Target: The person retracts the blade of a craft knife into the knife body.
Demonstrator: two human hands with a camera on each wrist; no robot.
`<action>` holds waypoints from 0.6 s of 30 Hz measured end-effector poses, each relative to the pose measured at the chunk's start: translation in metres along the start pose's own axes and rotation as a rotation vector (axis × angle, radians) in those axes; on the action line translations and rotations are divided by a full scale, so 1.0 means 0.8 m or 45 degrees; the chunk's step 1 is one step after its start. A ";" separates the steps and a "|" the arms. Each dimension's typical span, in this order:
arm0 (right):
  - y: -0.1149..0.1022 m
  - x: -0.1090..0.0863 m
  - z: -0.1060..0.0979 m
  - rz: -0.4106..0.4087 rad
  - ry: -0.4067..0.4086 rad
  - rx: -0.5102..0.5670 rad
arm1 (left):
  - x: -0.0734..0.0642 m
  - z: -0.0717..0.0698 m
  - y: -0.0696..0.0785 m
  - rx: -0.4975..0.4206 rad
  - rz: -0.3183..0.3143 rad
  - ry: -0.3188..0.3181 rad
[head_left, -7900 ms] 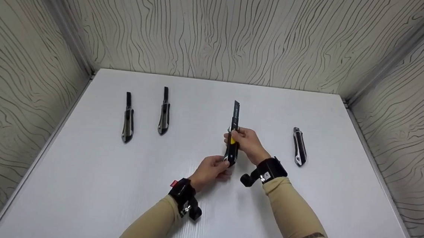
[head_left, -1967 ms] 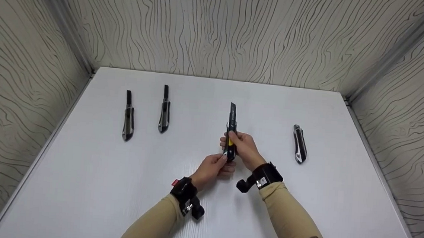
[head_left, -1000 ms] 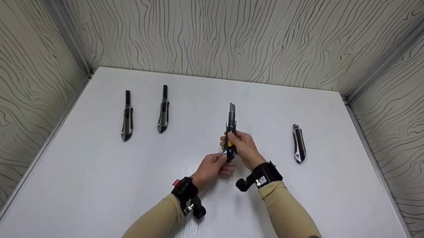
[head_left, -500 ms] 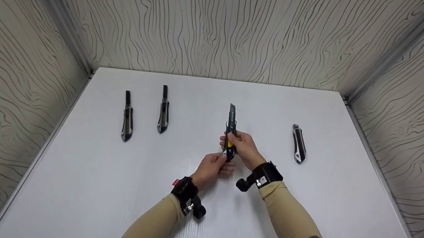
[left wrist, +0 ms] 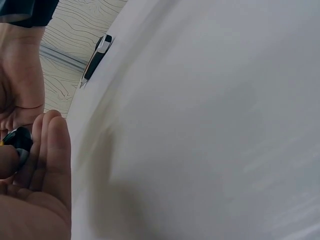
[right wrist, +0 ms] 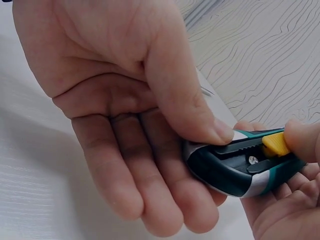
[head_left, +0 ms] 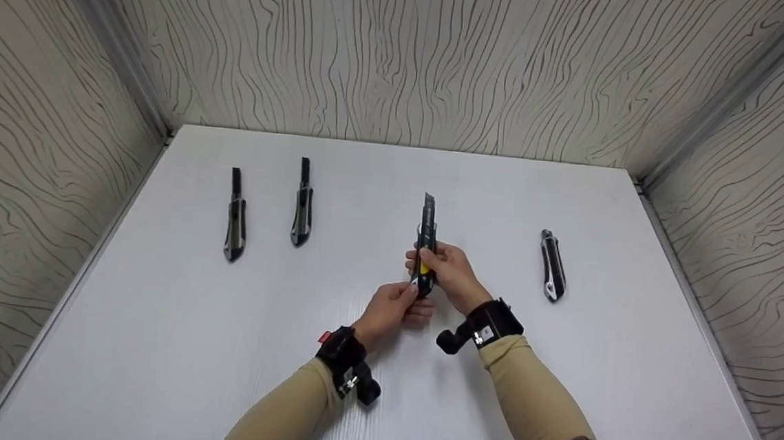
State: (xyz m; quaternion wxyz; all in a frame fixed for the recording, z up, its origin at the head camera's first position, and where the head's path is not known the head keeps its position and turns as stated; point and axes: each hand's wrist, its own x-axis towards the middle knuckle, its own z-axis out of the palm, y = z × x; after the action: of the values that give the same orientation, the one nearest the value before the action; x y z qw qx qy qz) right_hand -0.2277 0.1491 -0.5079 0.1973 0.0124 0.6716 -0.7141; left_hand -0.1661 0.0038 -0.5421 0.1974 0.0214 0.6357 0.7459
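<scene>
Both hands hold one snap-off utility knife (head_left: 429, 216) over the middle of the white table, blade pointing away from me. My right hand (head_left: 457, 276) grips its handle from the right, and the right thumb (right wrist: 302, 141) is on the yellow slider (right wrist: 276, 144). My left hand (head_left: 389, 311) pinches the rear end between thumb and fingers; its other fingers stretch out below in the right wrist view. The handle is dark with green and silver trim. In the left wrist view only the knife's rear end (left wrist: 19, 137) shows, the blade being hidden there.
Two utility knives, one at far left (head_left: 236, 230) and one beside it (head_left: 302, 215), lie on the table (head_left: 183, 343) with blades out. Another utility knife (head_left: 553, 267) lies at right, no blade showing. Wood-patterned walls (head_left: 403, 55) enclose the back and sides.
Compared with the oldest frame, knife and hands sit slightly closer to me. Over the last two seconds the blade tip draws back a little towards the handle while the hands stay almost still.
</scene>
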 end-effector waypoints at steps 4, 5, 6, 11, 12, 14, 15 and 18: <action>0.000 0.000 0.000 -0.015 -0.015 -0.002 | 0.001 0.000 -0.001 -0.003 0.003 -0.002; 0.001 0.000 -0.001 -0.021 -0.024 -0.006 | 0.000 0.000 -0.001 -0.001 0.008 -0.004; 0.001 -0.001 -0.001 -0.028 -0.033 -0.009 | 0.001 0.000 -0.001 0.001 0.010 -0.003; 0.002 -0.001 -0.003 -0.047 -0.063 -0.022 | 0.000 0.000 -0.001 0.016 0.009 0.001; 0.003 -0.001 -0.004 -0.049 -0.067 -0.022 | 0.000 -0.001 -0.001 0.016 0.006 0.002; 0.002 -0.001 -0.004 -0.041 -0.065 -0.021 | 0.000 -0.001 -0.002 0.015 0.003 -0.007; 0.002 -0.001 -0.004 -0.033 -0.060 -0.018 | 0.000 -0.001 -0.002 0.011 0.002 -0.014; -0.001 0.000 -0.005 -0.008 -0.046 -0.019 | -0.002 -0.002 -0.003 -0.019 -0.002 -0.056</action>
State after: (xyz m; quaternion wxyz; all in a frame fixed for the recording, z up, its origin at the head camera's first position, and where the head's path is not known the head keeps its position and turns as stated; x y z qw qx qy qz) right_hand -0.2286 0.1528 -0.5075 0.2074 -0.0040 0.6731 -0.7098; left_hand -0.1647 0.0023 -0.5441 0.2119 0.0360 0.6257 0.7499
